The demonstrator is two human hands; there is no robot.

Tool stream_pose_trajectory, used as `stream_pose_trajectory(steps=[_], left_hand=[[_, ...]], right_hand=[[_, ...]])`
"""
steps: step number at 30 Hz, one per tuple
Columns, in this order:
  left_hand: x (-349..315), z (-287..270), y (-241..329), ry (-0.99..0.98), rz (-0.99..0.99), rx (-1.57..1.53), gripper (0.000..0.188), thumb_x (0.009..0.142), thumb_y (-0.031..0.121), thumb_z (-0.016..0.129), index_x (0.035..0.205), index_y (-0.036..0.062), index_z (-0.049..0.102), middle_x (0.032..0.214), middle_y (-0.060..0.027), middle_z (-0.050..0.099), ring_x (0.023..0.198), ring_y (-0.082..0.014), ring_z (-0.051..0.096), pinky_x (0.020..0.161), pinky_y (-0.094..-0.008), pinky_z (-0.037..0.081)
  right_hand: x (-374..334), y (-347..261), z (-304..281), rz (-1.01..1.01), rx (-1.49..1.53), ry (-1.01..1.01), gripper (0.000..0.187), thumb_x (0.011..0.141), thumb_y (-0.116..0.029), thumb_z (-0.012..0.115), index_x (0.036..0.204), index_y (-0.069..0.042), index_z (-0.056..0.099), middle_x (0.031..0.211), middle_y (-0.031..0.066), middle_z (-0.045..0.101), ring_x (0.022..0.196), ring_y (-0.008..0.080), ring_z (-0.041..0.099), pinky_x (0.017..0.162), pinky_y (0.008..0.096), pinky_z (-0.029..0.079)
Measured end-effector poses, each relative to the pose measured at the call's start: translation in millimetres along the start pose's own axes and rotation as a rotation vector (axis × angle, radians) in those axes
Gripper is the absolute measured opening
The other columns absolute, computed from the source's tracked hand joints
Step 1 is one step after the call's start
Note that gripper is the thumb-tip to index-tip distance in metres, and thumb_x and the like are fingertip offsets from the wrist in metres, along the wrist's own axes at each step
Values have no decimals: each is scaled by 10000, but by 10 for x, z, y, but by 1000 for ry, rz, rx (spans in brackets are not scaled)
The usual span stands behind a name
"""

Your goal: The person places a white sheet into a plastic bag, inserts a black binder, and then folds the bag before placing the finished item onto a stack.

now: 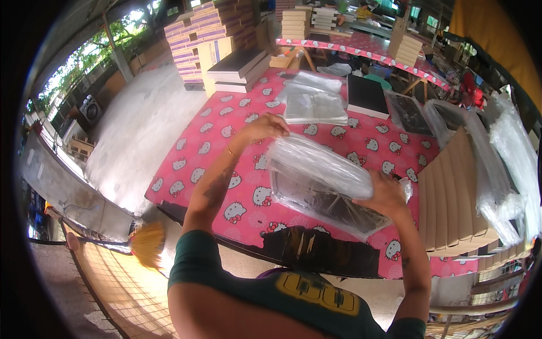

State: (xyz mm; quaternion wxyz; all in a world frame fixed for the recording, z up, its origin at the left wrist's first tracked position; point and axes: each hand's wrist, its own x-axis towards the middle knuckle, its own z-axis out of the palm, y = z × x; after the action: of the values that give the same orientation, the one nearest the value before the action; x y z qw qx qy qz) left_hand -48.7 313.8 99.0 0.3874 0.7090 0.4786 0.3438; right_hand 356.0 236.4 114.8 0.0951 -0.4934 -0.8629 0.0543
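Green jersey [253,291], 6 o'clock; left hand [266,127] pinches clear plastic wrap [324,164] at 10 o'clock; right hand [387,195] grips its 4 o'clock end.

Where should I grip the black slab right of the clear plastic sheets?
Probably take the black slab by its near pale edge, from the person's side: it lies flat, and that thick edge faces uncovered tablecloth, while clear plastic sheets flank its left and a wrapped dark panel its right.

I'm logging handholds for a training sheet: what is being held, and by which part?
A bundle of clear plastic: the left grip is at its far left end, the right grip at its right end.
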Motion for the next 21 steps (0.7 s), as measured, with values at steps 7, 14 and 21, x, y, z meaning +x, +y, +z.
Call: stream_pose_trajectory(steps=[7, 14, 21], left_hand=[[-191, 297, 644, 699, 212, 712, 223, 830, 110, 636, 1028, 17, 676, 940, -153, 687, 918, -291, 663, 756, -343, 529], [-70, 1885, 900, 5, 527, 706, 621, 957, 493, 335, 1325, 9, 459, 1310, -240, 488, 1266, -395, 416, 1068, -507, 294], [155, 1152, 1206, 493, 379, 884, 666, 967, 559, 230, 1402, 83, 397, 1456, -197, 350, 1406, -350, 210, 1125, -560, 118]], right_hand=[[55, -1, -74, 44, -51, -75, 827, 608, -512, 774, 1217, -42, 470, 1133, 166, 589, 1063, 334, 585, 904, 445, 459], [63, -11, -25, -35, -47, -13, 805, 607, -511, 774, 1176, -26, 477, 1117, 169, 590, 1044, 342, 587, 902, 448, 458], [-20, -35, -16, -39, 4, -52, 805, 614, -527, 763, 1168, -15, 482, 1187, 182, 544, 1057, 337, 576, 940, 478, 418]])
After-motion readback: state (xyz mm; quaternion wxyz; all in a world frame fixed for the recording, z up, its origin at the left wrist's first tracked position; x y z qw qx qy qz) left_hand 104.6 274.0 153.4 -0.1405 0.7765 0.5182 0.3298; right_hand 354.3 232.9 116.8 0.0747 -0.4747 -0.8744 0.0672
